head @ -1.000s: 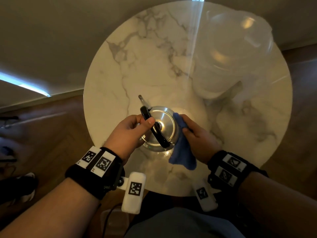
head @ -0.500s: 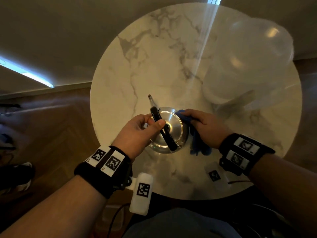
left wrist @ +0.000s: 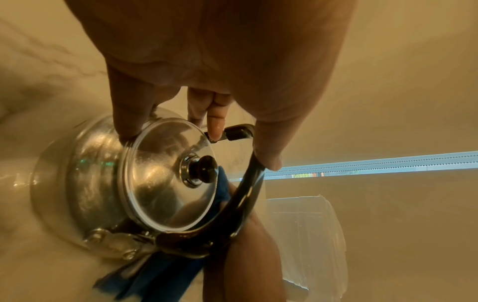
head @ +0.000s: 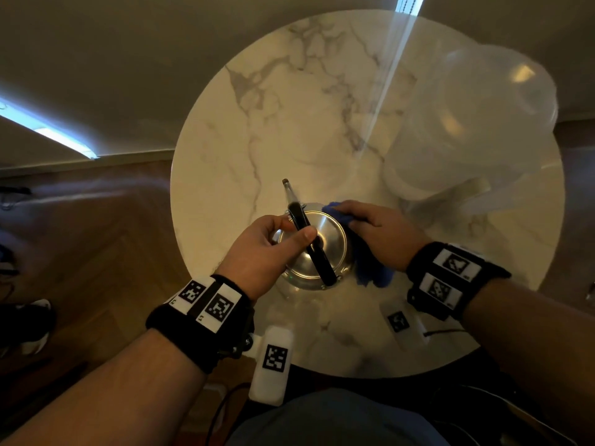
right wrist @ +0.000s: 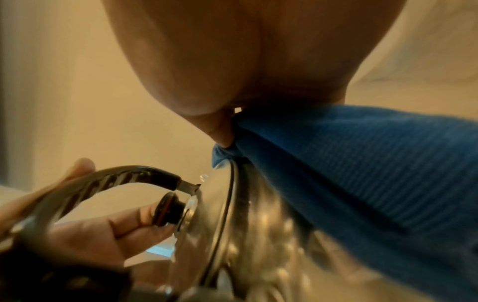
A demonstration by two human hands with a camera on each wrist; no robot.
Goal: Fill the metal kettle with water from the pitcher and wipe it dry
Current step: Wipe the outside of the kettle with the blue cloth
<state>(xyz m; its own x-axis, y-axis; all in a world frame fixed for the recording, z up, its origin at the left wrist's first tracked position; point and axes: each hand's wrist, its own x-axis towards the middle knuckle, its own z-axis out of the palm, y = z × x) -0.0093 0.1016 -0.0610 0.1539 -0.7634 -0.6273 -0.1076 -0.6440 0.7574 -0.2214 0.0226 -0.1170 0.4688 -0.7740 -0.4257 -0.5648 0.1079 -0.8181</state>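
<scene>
The metal kettle (head: 328, 241) stands on the round marble table (head: 289, 130), lid on, spout pointing away from me. My left hand (head: 267, 249) grips its black handle (head: 314, 249), thumb over the top; in the left wrist view the kettle (left wrist: 103, 179) and handle (left wrist: 248, 196) show close up. My right hand (head: 380, 233) holds a blue cloth (head: 373, 275) pressed against the kettle's right side. The right wrist view shows the cloth (right wrist: 362, 173) lying on the shiny body (right wrist: 258, 235). The clear plastic pitcher (head: 467, 123) stands at the back right of the table.
Wooden floor lies to the left of the table, with a shoe (head: 35, 329) near its edge. A white tagged device (head: 272, 365) hangs below my left wrist at the table's near edge. A cable (head: 444, 333) runs off the table at the right.
My right hand has slid the blue cloth from the kettle's near right side round toward its far right side. My left hand has kept its grip on the handle.
</scene>
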